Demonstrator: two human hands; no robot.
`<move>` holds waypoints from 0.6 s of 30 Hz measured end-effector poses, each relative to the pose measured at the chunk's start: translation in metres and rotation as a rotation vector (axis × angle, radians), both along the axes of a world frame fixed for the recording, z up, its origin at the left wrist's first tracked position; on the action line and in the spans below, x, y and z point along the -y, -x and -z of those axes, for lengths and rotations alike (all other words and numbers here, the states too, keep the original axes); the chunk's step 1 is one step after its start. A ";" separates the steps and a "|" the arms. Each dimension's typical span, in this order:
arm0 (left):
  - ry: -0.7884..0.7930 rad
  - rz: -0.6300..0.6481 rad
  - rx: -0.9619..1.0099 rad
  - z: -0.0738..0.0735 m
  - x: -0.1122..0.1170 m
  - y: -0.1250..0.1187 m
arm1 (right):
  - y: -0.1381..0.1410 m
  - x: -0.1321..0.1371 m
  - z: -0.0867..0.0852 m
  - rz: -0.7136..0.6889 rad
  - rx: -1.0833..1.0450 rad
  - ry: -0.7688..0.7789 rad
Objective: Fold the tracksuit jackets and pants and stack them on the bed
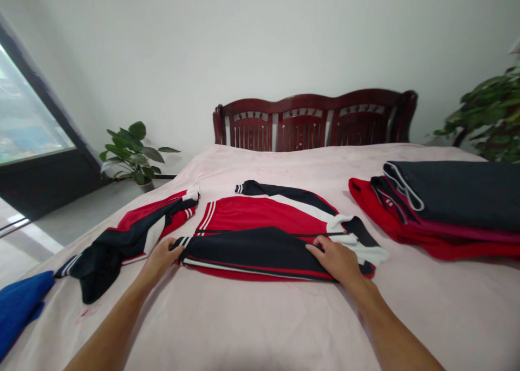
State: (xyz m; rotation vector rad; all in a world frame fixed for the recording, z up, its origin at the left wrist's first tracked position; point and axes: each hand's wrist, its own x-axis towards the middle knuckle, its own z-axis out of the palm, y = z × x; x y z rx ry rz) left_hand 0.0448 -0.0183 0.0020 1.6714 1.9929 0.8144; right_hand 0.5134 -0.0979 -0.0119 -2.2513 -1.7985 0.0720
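Navy jacket sleeve (247,249): left hand (162,256) grips its white-striped cuff (186,241).

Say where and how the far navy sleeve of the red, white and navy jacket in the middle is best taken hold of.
Probably at its white-striped navy cuff, coming from the left. The far navy sleeve lies stretched out, its narrow cuff end pointing left, uncovered on the pale pink bedsheet.
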 end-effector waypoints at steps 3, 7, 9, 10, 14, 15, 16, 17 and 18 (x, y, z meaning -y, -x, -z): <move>-0.033 -0.006 0.073 0.008 0.005 0.001 | -0.007 0.000 0.000 0.040 0.015 0.004; -0.138 -0.057 -0.037 0.011 0.003 -0.001 | -0.012 0.000 0.001 0.064 0.057 -0.035; -0.119 -0.049 -0.123 0.013 0.002 0.000 | -0.012 0.001 0.001 0.064 0.077 -0.056; -0.081 -0.035 -0.153 0.014 0.003 0.001 | -0.013 0.002 0.001 0.062 0.084 -0.060; -0.060 -0.038 -0.308 0.013 0.011 0.000 | -0.020 0.009 -0.005 0.072 0.074 -0.062; -0.146 -0.045 -0.383 0.011 0.015 -0.003 | -0.023 0.011 -0.008 0.067 0.062 -0.071; -0.261 -0.033 -0.448 0.008 0.018 -0.008 | -0.027 0.013 -0.012 0.054 0.043 -0.080; -0.375 0.011 -0.492 0.005 0.021 -0.014 | -0.032 0.016 -0.017 0.031 0.014 -0.082; -0.462 0.091 -0.505 0.002 0.024 -0.022 | -0.038 0.018 -0.021 -0.002 -0.023 -0.077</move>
